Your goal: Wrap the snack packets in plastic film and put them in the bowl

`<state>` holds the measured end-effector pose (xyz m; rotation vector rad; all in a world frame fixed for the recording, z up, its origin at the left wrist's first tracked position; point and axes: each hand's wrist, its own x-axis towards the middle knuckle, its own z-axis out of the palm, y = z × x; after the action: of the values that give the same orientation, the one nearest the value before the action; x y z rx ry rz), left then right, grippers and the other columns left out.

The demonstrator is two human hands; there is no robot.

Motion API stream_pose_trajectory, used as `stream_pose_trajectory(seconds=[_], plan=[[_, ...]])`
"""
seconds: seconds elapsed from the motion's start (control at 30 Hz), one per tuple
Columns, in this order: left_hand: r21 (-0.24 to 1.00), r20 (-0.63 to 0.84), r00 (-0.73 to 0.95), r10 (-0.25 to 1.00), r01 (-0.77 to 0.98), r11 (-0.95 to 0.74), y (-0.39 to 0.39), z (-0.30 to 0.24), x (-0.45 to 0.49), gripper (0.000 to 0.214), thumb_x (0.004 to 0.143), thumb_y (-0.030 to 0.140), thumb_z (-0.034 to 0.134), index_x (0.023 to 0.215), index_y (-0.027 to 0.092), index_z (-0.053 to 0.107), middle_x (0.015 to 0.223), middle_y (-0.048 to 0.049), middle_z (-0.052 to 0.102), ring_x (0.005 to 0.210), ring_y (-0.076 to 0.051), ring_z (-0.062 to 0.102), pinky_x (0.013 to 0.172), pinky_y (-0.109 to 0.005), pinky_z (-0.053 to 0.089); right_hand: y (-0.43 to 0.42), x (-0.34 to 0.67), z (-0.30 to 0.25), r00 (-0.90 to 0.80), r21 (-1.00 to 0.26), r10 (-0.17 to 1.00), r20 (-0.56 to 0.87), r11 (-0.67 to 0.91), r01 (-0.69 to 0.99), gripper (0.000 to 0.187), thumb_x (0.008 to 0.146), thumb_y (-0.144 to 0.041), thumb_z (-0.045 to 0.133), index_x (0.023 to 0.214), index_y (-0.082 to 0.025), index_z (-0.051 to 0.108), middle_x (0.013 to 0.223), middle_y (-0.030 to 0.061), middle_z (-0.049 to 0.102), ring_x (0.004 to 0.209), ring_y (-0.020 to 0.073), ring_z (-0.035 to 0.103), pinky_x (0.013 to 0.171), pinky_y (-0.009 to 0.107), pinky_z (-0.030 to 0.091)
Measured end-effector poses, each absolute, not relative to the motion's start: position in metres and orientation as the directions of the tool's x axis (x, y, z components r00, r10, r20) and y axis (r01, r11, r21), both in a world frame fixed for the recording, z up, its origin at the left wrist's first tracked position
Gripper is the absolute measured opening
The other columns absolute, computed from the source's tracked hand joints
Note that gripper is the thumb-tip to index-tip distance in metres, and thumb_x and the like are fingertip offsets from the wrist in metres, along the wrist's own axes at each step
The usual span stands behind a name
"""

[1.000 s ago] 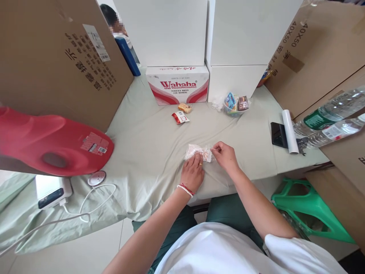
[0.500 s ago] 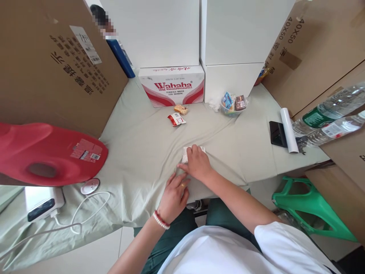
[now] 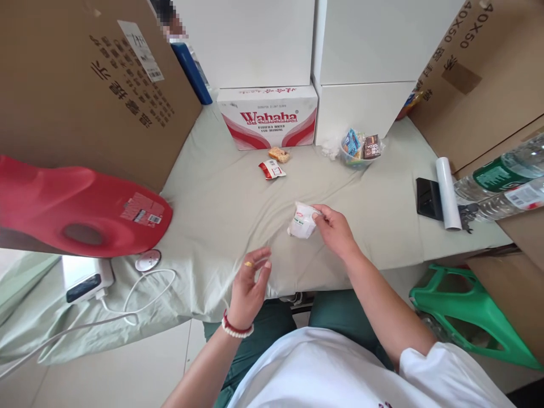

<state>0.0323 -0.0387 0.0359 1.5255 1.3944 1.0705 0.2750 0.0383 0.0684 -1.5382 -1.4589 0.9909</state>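
Note:
Near the front middle of the cloth-covered table [image 3: 212, 209], my right hand [image 3: 336, 231] pinches the right edge of a small white packet [image 3: 302, 221] with pink and green print. My left hand [image 3: 250, 286] is apart from it, to the left near the table's front edge, with fingers spread and nothing in them. Farther back lie a red-and-white snack packet [image 3: 272, 169] and a snack in clear wrapping [image 3: 279, 154]. A clear plastic bowl [image 3: 360, 163] holding several wrapped snacks stands to their right.
A white water carton [image 3: 272, 122] stands at the back against white cabinets [image 3: 365, 42]. At left are a red jug [image 3: 80, 209], a power bank [image 3: 87, 277] and its cable. On the right are a black phone [image 3: 428, 198], a white roll [image 3: 448, 194], plastic bottles [image 3: 495, 175] and a green stool [image 3: 480, 317].
My right hand has lifted the white packet off the cloth and moved right, so its print shows. My left hand has drawn away to the left. The view has shifted slightly.

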Motion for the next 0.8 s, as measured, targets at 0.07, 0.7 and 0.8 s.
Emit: stream_pose_trajectory(seconds=[0.07, 0.7, 0.8], plan=[[0.991, -0.031, 0.032, 0.999, 0.133, 0.027, -0.027, 0.04, 0.05, 0.048, 0.097, 0.05, 0.063, 0.137, 0.025, 0.056, 0.149, -0.0147, 0.059, 0.134, -0.027, 0.062, 0.103, -0.041, 0.058, 0.029, 0.284, 0.064, 0.004, -0.98, 0.991, -0.135, -0.134, 0.149, 0.034, 0.095, -0.041, 0.052, 0.118, -0.021, 0.069, 0.104, 0.0054, 0.075, 0.093, 0.0219, 0.067, 0.088, 0.036, 0.053], [0.558, 0.35, 0.297, 0.888, 0.695, -0.453, -0.018, 0.018, 0.026, 0.024, 0.099, 0.03, 0.057, 0.121, 0.026, 0.065, 0.126, -0.0101, 0.072, 0.144, -0.033, 0.053, 0.119, -0.06, 0.041, 0.05, 0.394, 0.051, 0.515, -0.948, 0.846, 0.138, -0.039, 0.317, 0.058, 0.101, -0.049, 0.045, 0.152, -0.023, 0.044, 0.15, 0.0137, 0.057, 0.135, 0.0254, 0.058, 0.106, 0.042, 0.051], [0.393, 0.366, 0.249, 0.897, 0.832, -0.392, -0.031, 0.003, -0.025, 0.026, 0.098, 0.025, 0.055, 0.122, 0.026, 0.063, 0.121, -0.0116, 0.073, 0.135, -0.035, 0.06, 0.111, -0.058, 0.048, 0.14, 0.472, 0.094, 0.65, -0.844, 0.716, 0.255, -0.163, 0.51, 0.056, 0.106, -0.035, 0.031, 0.158, -0.016, 0.038, 0.151, 0.0166, 0.054, 0.136, 0.0219, 0.054, 0.109, 0.04, 0.046]])
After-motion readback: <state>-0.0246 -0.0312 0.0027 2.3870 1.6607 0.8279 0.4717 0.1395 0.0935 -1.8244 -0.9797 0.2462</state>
